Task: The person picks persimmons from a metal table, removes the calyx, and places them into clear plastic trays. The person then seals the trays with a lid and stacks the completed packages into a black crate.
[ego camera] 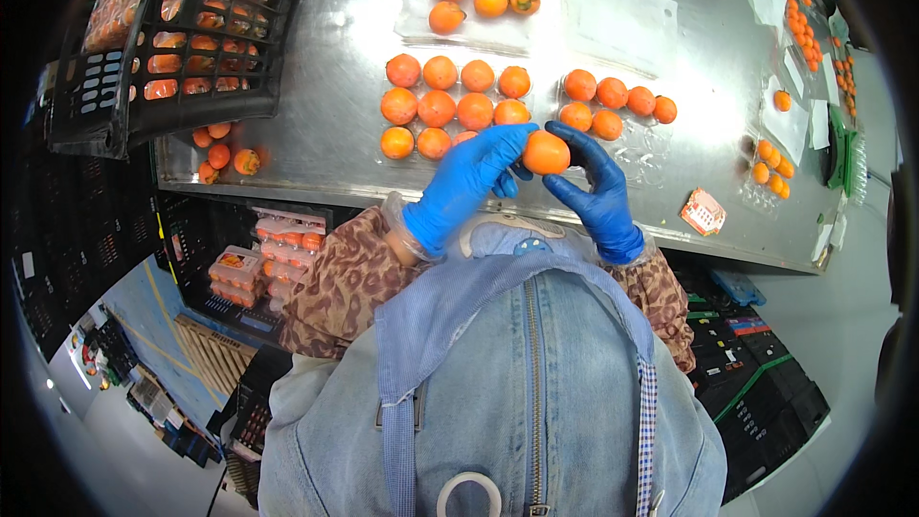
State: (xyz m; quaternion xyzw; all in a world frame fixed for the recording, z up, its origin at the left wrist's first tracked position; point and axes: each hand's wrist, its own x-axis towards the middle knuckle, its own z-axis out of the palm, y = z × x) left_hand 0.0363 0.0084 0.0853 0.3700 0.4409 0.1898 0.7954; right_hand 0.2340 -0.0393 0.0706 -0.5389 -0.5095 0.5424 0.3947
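Both my hands wear blue gloves. An orange persimmon [546,153] is held between my left hand [474,183] and my right hand [597,194], over the front of the metal table. Behind my left hand, a clear plastic tray [380,90] holds rows of persimmons [436,108]; its near rows are partly hidden. A second clear tray [641,146] lies beyond my right hand, with persimmons [612,92] in its far part and bare cups nearer me. Farther back, several persimmons [490,2], some with green calyxes, rest on a flat clear-and-white sheet [416,30].
A black crate [204,111] of packed fruit stands at the table's left, with loose persimmons [219,156] below it. A printed card [703,212] lies near the right front edge. More trays and fruit [772,169] are at far right. Packed boxes [235,269] sit in a crate below left.
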